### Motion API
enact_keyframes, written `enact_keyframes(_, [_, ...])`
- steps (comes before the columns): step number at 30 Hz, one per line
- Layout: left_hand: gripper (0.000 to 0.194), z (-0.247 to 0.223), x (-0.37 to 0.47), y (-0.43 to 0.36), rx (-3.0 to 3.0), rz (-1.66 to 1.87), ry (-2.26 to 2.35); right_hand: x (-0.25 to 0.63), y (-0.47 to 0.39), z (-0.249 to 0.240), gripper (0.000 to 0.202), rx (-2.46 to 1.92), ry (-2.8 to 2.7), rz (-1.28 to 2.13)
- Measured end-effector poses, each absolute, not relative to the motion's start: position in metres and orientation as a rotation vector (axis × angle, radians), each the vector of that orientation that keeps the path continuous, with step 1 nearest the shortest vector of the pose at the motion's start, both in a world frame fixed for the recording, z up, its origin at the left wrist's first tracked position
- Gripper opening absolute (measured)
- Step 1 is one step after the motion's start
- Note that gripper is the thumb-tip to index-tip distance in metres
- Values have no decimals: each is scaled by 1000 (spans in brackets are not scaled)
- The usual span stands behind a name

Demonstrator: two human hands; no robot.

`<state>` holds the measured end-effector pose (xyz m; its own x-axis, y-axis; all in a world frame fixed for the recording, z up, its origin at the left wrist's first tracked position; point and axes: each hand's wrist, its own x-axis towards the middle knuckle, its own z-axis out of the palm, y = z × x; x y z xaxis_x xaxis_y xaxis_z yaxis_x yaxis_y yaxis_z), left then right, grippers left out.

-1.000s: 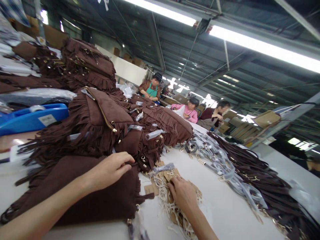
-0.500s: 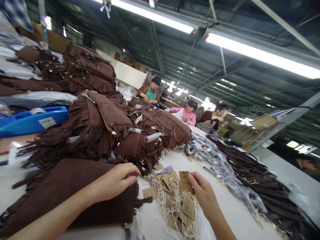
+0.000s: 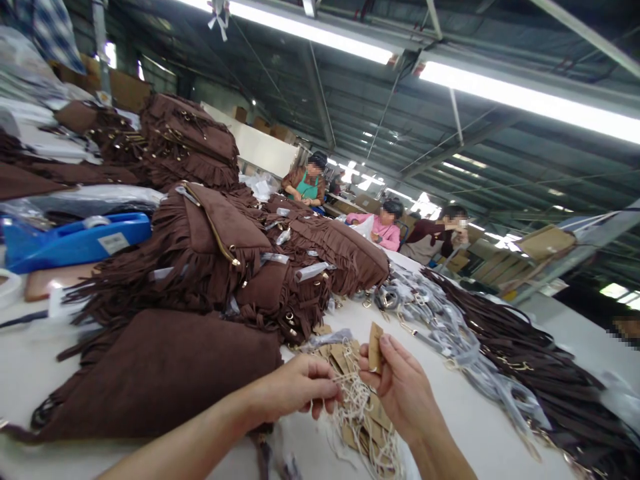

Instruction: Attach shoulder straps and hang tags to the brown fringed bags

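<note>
My right hand (image 3: pixel 400 380) pinches a brown cardboard hang tag (image 3: pixel 375 348), held up above the table. The fingers of my left hand (image 3: pixel 307 387) are closed on the tag's pale string (image 3: pixel 345 378), which runs between the two hands. Beneath them lies a pile of similar hang tags (image 3: pixel 367 430) with tangled white strings. Left of my left hand, a dark brown suede-like bag (image 3: pixel 165 373) lies flat, partly covered by my forearm.
Fringed brown bags (image 3: pixel 220 227) with gold zips are heaped behind. A blue tape dispenser (image 3: pixel 120 233) stands at left. Plastic-wrapped straps with clasps (image 3: pixel 450 333) and dark brown straps (image 3: pixel 530 360) run along the right. Several co-workers sit farther back, one in a pink top (image 3: pixel 387 233).
My left hand has moved right, off the flat bag, and taken the tag's string. My right hand has lifted and turned the hang tag, raising it from the pile.
</note>
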<state>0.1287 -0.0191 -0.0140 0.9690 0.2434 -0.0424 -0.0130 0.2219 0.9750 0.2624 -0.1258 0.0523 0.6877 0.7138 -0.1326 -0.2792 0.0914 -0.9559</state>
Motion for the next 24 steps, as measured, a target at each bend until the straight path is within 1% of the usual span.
enact_keyframes(2, [33, -17, 120, -15, 1296, 190, 276, 265, -132, 49, 52, -1285, -410, 781])
enact_keyframes(4, [36, -18, 111, -8, 1279, 195, 321, 265, -139, 43, 47, -1287, -420, 801])
enact_keyframes(6, [34, -16, 102, 0, 1306, 206, 342, 264, -145, 35, 44, -1290, -425, 822])
enact_keyframes(10, [23, -2, 85, 11, 1435, 253, 378, 262, -157, 12, 46, -1360, -435, 913])
enact_keyframes(13, [18, 10, 77, 8, 1705, 228, 366, 260, -161, -3, 43, -1558, -652, 1012])
enact_keyframes(14, [19, 13, 76, 4, 1845, 218, 337, 258, -161, -7, 43, -1652, -781, 939])
enact_keyframes(16, [22, 16, 77, -4, 2130, 225, 263, 250, -158, -11, 43, -1782, -1014, 620])
enact_keyframes(17, [22, 16, 79, -7, 2243, 240, 231, 243, -156, -11, 43, -1791, -1075, 470])
enact_keyframes(18, [22, 16, 82, -10, 2324, 254, 209, 236, -154, -12, 44, -1768, -1095, 418])
enact_keyframes(19, [22, 15, 85, -12, 2377, 266, 201, 228, -151, -12, 46, -1720, -1084, 488])
enact_keyframes(21, [20, 13, 90, -13, 2424, 277, 203, 214, -147, -14, 48, -1544, -1009, 847])
enact_keyframes(23, [17, 12, 92, -10, 2420, 277, 205, 204, -142, -16, 46, -1344, -899, 1162])
enact_keyframes(24, [17, 12, 93, -8, 2403, 273, 201, 203, -141, -17, 43, -1272, -859, 1241])
